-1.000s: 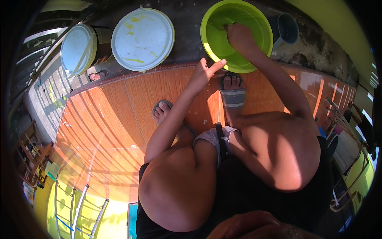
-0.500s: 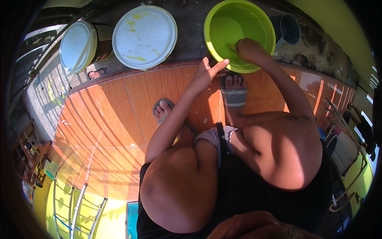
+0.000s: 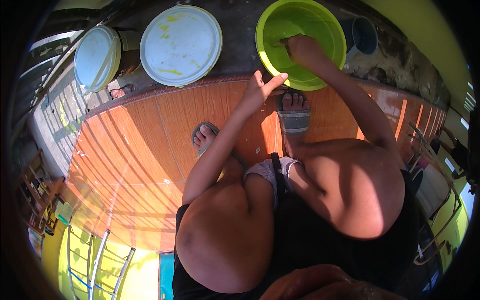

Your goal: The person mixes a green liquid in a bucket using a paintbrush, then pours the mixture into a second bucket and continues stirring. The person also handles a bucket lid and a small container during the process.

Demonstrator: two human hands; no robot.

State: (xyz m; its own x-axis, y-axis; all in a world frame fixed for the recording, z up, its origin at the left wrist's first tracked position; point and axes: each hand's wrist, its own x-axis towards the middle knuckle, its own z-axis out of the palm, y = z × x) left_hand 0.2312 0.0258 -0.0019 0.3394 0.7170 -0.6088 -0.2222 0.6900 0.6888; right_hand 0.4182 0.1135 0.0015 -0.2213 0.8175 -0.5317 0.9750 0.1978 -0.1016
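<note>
A round lime-green basin [image 3: 327, 30] stands at the top of the head view, just beyond my sandalled feet. My left hand [image 3: 262, 90] grips its near left rim, thumb on top and the other fingers partly hidden beneath. Inside the basin, my right hand [image 3: 305, 51] is closed around a short stick-like thing [image 3: 283, 43], whose end points left toward the inner wall. Its exact kind is too small to make out, as my fingers cover most of it. What lies in the basin looks green too, and I cannot tell whether it is liquid.
Left of the basin are a large bucket lid or lidded bucket [image 3: 181, 45] with yellow smears and a smaller white-lidded bucket [image 3: 95, 59]. A dark blue-grey container [image 3: 365, 36] sits close on the right. Orange tiles [image 3: 135, 150] end at a raised edge; a metal ladder [image 3: 98, 265] is lower left.
My right hand has moved up and left inside the basin, carrying the stick-like thing with it. My left hand stays on the rim.
</note>
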